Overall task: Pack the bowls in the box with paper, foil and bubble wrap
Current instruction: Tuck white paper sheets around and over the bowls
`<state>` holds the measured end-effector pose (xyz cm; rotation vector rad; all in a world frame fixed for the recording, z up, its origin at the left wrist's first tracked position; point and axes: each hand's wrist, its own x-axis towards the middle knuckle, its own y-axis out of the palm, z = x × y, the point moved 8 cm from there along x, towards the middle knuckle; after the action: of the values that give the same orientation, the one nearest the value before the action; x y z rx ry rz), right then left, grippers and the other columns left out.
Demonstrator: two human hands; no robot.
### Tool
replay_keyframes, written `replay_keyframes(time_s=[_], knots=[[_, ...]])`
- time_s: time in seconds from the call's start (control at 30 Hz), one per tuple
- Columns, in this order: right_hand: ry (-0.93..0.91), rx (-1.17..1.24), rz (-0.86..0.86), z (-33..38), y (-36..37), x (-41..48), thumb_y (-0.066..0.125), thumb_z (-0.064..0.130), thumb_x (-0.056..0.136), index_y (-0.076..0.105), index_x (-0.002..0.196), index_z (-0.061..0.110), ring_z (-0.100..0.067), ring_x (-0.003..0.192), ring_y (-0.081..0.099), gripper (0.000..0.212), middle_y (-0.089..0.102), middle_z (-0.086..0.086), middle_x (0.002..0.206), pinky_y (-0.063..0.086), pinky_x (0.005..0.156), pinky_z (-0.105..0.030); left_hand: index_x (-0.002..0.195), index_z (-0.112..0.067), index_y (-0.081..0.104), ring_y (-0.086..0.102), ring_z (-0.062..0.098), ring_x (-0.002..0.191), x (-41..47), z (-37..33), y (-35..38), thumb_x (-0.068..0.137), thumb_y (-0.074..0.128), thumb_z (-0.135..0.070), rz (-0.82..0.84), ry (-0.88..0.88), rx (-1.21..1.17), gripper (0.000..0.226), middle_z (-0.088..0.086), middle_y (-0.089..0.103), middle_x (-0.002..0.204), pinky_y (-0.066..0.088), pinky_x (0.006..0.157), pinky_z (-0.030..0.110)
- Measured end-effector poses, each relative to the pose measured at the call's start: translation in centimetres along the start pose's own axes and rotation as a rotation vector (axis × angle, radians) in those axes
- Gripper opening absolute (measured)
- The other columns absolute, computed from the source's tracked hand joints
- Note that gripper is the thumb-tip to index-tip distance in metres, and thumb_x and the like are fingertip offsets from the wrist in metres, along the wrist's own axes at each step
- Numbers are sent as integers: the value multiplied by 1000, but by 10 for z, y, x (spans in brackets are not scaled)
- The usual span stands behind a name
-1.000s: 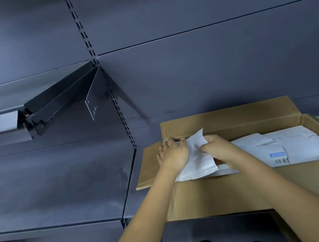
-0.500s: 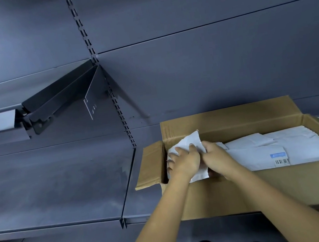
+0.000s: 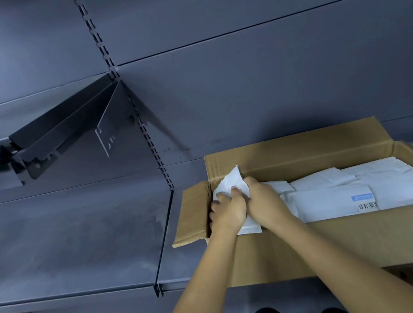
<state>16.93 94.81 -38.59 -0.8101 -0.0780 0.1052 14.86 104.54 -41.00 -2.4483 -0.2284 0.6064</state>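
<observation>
Grey metal shelving [image 3: 65, 244] fills the background, with a tilted bracket [image 3: 68, 134] at the left and a slotted upright [image 3: 142, 128] beside it. Right of that, the cardboard box [image 3: 347, 242] sits on the shelf with its left flap [image 3: 190, 217] folded outward. At the box's left end my left grip [image 3: 228, 213] is curled round a white paper bundle [image 3: 227, 184], fingers wrapped onto its left side. My right grip [image 3: 265, 201] touches the left one and pinches the paper's upper edge. No bowl shows; I take it one is inside the wrapping, but I cannot confirm that. Further right, white packets [image 3: 365, 186] lie flat in the box, one bearing a barcode label [image 3: 367, 206]. The step, as I judge it, is seating this bundle in the gap by the left wall. To do it well I should hold the paper closed with both grips, lower it straight, and avoid catching the flap or crushing the neighbouring packets.
</observation>
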Motion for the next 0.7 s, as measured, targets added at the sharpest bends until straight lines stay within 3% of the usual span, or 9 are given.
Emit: replay_keyframes(time_s=[0.07,0.13,0.2,0.27,0.33,0.4,0.5,0.6,0.7], knots=[[-25,43,-47,0,-5,-3,45,31,96,44,124,16,-20,82,59,31,61,-5,88,46,67,-32,151,-17,12,19,30,140,2,1,0,97,20,-51,-21,0,-40,64,10,20,155,18,114,45],[-63,126,-56,1,-8,-10,47,32,96,34,139,25,-17,84,59,46,61,-1,90,47,70,-30,151,-17,9,18,29,141,2,3,0,97,20,-51,-37,-5,-70,65,10,20,155,17,114,45],[-114,170,-36,4,-9,-16,48,28,96,41,134,28,-12,80,56,39,56,6,85,46,70,-26,151,-17,11,20,29,140,1,4,1,97,19,-52,-33,-10,-95,65,10,21,154,19,114,45],[-164,126,-7,7,-8,-16,49,21,95,53,120,22,-5,69,50,26,53,12,77,38,59,-17,151,-17,13,22,29,140,2,5,0,97,20,-51,-28,-23,-142,65,11,22,153,20,114,46],[-197,51,25,10,-6,-14,49,13,92,57,110,17,-7,70,51,20,61,6,82,32,54,-15,150,-14,15,27,30,138,3,2,-4,97,24,-48,-33,-12,-190,64,14,24,152,24,113,46],[-217,31,28,12,-4,-14,50,7,89,59,103,12,-14,78,57,17,66,-2,90,37,57,-17,148,-12,18,30,31,136,-4,-7,-10,96,31,-43,-81,91,-144,62,15,26,150,26,111,46],[-225,82,19,9,-3,-14,52,6,87,61,94,11,-14,79,61,13,65,0,84,45,65,-21,146,-11,21,33,31,133,-14,-11,-12,93,38,-38,-107,205,-46,62,12,31,148,29,109,47],[-197,43,75,6,4,-11,54,10,87,60,96,12,-19,83,61,11,65,-2,87,50,70,-30,147,-9,18,33,32,133,-6,1,-8,94,36,-41,-12,51,-92,64,14,27,149,31,109,45],[-185,-9,114,7,7,-12,56,18,87,59,105,14,-20,87,62,19,67,-5,95,48,70,-29,149,-10,13,32,31,134,1,5,-7,98,30,-44,27,-47,-127,64,13,22,152,31,107,40]])
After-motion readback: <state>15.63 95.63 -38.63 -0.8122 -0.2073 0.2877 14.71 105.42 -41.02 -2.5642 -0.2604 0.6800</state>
